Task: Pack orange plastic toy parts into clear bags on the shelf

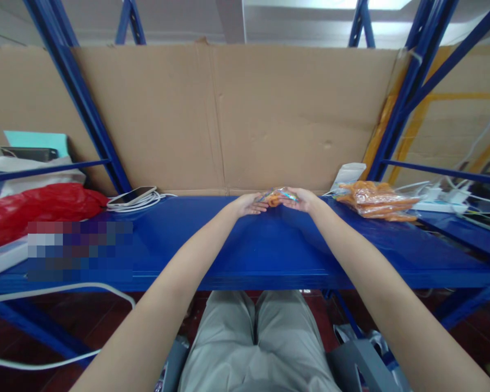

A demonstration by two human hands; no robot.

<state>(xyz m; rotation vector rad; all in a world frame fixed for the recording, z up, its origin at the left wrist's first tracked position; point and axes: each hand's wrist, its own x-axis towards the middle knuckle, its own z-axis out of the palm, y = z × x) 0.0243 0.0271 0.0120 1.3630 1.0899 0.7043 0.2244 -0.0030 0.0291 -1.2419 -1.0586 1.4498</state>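
Both of my hands are at the far side of the blue shelf, close to the cardboard backing. Between them is a small shiny clear plastic packet [274,197] with orange curved pieces in it; their kind is too small to tell. My left hand [250,204] grips its left end, with the fingers towards the middle. On the right end, my right hand [302,200] is closed on the same packet. The packet appears to be just above or on the shelf surface; I cannot tell which.
A clear bag of orange pieces [378,201] lies at the right, near power plugs and cables [441,196]. Left of my hands are a phone [136,195], a coiled white cable [141,205] and a red plastic bag [44,209]. Blue posts [85,114] frame the cardboard [269,114].
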